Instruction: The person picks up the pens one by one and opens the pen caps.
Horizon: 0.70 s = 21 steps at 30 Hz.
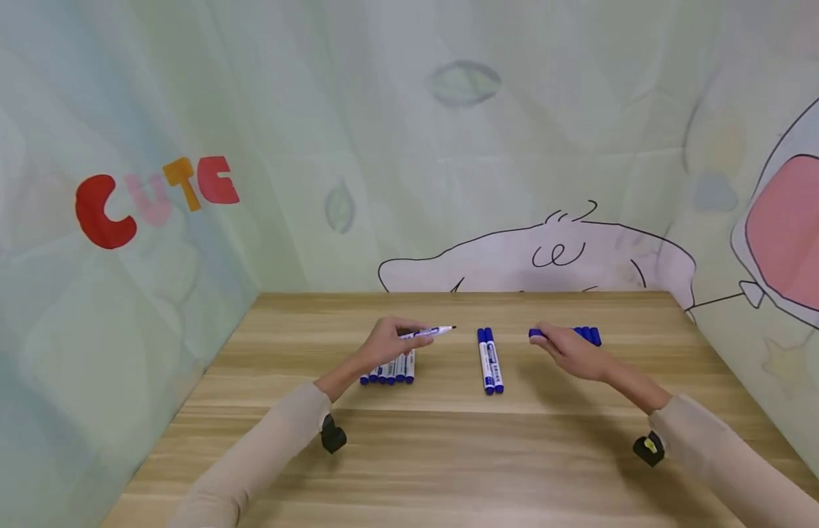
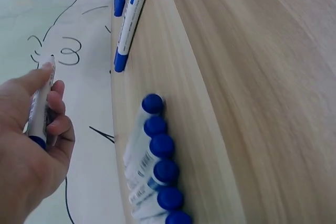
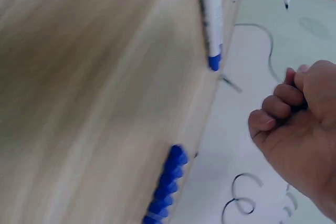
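Above the left part of the pale brown wood-grained desk [image 1: 409, 455], a slim white marker with a blue rear end and a bare dark tip [image 1: 430, 332] is pinched between thumb and fingers by the left grip [image 1: 385, 343], the tip pointed toward the right grip [image 1: 570, 353], in whose curled fingers a short blue plastic cap [image 1: 535, 333] is held, well apart from the marker. For good handling, the barrel should be pinched firmly well behind the tip, so that no ink is picked up by the fingers; cap and barrel should be kept in one line whenever they are parted or joined, and the tip is best kept clear of the desk. Counted, one marker and one cap are held; six white markers with blue near ends [image 1: 391, 370] are laid side by side at the left, their far ends partly covered or blurred; two capped blue-and-white markers [image 1: 485, 361] are set together in the middle; and about five loose blue caps [image 1: 586, 335] are lined up at the right, where the exact number cannot be told.
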### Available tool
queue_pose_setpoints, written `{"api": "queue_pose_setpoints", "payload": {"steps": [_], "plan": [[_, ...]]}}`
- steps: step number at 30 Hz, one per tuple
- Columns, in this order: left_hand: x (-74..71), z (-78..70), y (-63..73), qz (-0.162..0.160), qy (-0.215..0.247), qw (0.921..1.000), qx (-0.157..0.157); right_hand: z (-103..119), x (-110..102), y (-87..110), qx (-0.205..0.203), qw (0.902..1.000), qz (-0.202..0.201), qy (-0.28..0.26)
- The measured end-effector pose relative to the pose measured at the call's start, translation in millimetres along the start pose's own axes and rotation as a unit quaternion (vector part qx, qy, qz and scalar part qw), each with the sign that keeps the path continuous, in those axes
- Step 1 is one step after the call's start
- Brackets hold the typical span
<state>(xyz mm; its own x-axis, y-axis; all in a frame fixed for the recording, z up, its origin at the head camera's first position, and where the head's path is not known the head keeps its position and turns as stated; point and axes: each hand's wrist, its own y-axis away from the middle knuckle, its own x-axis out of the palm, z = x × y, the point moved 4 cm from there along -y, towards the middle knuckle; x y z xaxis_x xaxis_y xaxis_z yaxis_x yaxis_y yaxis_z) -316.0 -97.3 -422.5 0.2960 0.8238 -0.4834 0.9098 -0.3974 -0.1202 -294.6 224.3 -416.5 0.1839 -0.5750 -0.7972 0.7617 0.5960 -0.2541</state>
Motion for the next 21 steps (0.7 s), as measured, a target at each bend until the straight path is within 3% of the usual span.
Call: {"api": "queue_pose_setpoints", "payload": {"steps": [4, 8, 16, 21], "plan": [[2.8, -3.2, -0.9, 0.008, -0.009, 0.9999, 0.011, 8, 2, -2.0, 0.050, 0.9973, 0.050, -0.021], [6.8, -1.5, 5.2, 0.011, -0.004, 0.9999, 0.008, 8, 9, 3.5, 0.065, 0.9949, 0.071, -0.032], [3.6, 0.5, 13.9, 0.003, -0.013, 0.9994, 0.031, 4, 11, 3.9, 0.043, 0.9975, 0.057, -0.002], [0.3, 0.9, 17.4, 0.007, -0.012, 0.9995, 0.029, 4, 12, 4.5, 0.027, 0.9981, 0.052, 0.019]]}}
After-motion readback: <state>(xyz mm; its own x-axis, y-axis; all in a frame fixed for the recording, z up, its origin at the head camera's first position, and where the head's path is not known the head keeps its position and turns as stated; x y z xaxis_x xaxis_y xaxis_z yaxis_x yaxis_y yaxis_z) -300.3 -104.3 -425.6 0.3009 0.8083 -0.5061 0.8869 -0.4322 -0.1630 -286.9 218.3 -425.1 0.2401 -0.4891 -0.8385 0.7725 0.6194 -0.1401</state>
